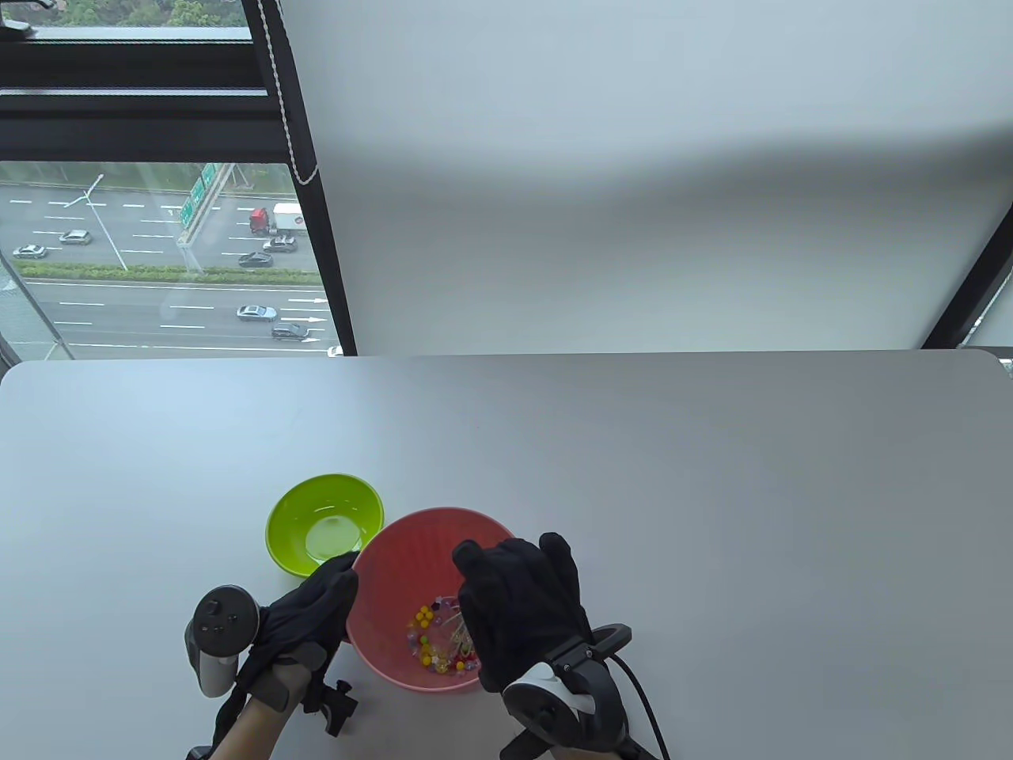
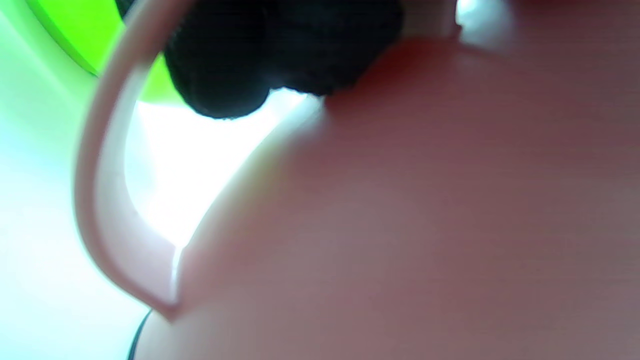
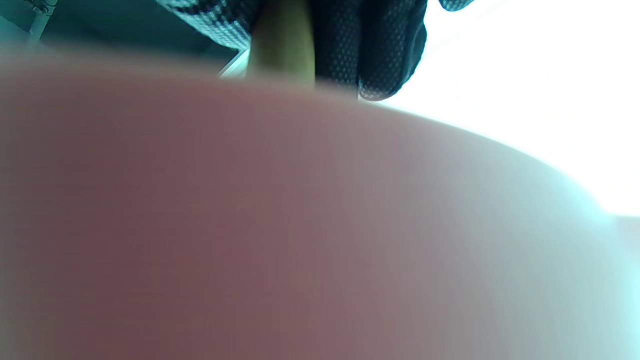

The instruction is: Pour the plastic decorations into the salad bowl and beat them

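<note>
The pink salad bowl (image 1: 411,554) stands near the table's front edge, with small coloured plastic decorations (image 1: 429,640) lying in its bottom. My left hand (image 1: 332,590) grips the bowl's left rim; in the left wrist view its fingertips (image 2: 280,55) sit on the rim above the blurred pink wall (image 2: 425,225). Over the bowl's right half, my right hand (image 1: 510,578) is curled round a whisk. The whisk's wires (image 1: 457,629) reach down among the decorations. Its pale handle (image 3: 282,45) shows between gloved fingers in the right wrist view, above the pink wall (image 3: 250,225).
An empty green bowl (image 1: 324,522) stands just behind and left of the pink one, nearly touching it; its rim (image 2: 65,30) shows in the left wrist view. The grey table (image 1: 712,475) stretches back to a window and a white blind.
</note>
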A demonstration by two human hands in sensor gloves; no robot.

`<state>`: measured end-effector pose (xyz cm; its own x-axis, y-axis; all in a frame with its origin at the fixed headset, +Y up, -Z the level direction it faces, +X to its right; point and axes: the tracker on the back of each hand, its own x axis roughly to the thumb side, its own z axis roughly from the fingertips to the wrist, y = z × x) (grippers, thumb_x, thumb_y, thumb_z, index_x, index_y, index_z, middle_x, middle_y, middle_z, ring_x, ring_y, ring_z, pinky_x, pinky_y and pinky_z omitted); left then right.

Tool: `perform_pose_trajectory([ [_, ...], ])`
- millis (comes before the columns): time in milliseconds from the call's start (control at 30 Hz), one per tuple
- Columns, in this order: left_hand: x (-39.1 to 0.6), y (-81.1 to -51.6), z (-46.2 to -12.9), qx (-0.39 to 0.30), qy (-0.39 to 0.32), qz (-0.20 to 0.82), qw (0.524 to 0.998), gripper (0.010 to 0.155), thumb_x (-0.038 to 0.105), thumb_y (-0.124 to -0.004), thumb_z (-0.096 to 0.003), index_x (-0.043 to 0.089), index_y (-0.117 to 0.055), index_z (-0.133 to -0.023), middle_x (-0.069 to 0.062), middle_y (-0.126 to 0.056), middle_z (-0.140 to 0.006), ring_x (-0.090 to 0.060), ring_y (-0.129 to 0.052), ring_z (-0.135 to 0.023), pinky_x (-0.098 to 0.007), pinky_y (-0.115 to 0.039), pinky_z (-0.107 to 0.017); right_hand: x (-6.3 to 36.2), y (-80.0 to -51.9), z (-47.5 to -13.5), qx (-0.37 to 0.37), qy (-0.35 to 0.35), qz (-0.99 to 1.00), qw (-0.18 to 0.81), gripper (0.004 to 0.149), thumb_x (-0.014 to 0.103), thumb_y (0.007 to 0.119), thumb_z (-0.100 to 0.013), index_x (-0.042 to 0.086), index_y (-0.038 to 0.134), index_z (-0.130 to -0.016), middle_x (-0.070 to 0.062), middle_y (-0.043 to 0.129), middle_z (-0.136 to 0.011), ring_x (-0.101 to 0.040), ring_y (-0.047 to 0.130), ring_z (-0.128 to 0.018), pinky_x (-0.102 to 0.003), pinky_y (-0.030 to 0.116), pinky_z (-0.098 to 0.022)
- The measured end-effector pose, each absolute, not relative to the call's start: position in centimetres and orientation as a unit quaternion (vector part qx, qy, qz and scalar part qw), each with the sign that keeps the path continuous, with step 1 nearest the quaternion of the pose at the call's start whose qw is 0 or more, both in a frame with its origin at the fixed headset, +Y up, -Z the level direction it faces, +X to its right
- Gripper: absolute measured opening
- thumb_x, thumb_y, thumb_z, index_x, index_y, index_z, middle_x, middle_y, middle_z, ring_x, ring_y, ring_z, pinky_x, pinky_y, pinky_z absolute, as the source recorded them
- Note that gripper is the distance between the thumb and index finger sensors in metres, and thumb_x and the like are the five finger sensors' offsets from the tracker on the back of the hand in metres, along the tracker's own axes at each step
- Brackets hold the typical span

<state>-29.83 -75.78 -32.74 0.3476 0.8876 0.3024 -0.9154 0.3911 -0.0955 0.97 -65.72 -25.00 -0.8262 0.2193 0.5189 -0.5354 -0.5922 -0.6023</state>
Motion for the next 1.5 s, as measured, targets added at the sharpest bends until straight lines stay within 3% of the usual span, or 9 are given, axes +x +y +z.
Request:
perform_pose_trajectory([
  [167, -29.8, -75.8, -32.7, 0.045, -0.154, 0.55, 0.82, 0.071, 0.064, -0.058, -0.0558, 0.006, -0.074, -0.095, 0.0, -0.093, -0.044, -0.029, -0.095, -0.052, -0.056, -0.066, -0.066, 1.1, -65.8, -25.0, 0.196, -0.391, 0.867, 0.239, 0.051, 0.053, 0.063, -0.061, 0.035, 0.054, -0.108, 0.01, 0.086, -0.083, -0.022, 0.081, -0.083, -0.052, 0.042, -0.079],
  [567, -29.8, -75.8, -32.7, 0.046, -0.154, 0.55, 0.82, 0.071, 0.064, -0.058, -0.0557, 0.006, -0.074, -0.095, 0.0, -0.093, -0.043, -0.029, -0.096, -0.052, -0.056, -0.066, -0.066, 0.8, -65.9, -25.1, 0.195, -0.392, 0.868, 0.234, 0.052, 0.055, 0.079, -0.053, 0.033, 0.066, -0.099, 0.011, 0.093, -0.08, -0.02, 0.09, -0.078, -0.05, 0.052, -0.077],
  [1067, -29.8, -75.8, -32.8, 0.045, -0.155, 0.55, 0.82, 0.071, 0.064, -0.058, -0.0558, 0.006, -0.074, -0.095, 0.0, -0.093, -0.044, -0.029, -0.095, -0.052, -0.056, -0.066, -0.066, 0.7, -65.9, -25.0, 0.2, -0.41, 0.87, 0.187, 0.048, 0.051, 0.078, -0.057, 0.037, 0.065, -0.1, 0.01, 0.09, -0.085, -0.022, 0.086, -0.083, -0.052, 0.049, -0.078],
  [1500, -29.9, -75.8, -32.7, 0.045, -0.154, 0.55, 0.82, 0.071, 0.064, -0.058, -0.0557, 0.006, -0.074, -0.095, 0.0, -0.093, -0.044, -0.029, -0.096, -0.052, -0.056, -0.066, -0.066, 1.5, -65.3, -24.9, 0.189, -0.423, 0.866, 0.191, 0.046, 0.051, 0.067, -0.061, 0.036, 0.061, -0.103, 0.009, 0.088, -0.081, -0.023, 0.082, -0.082, -0.052, 0.045, -0.078],
])
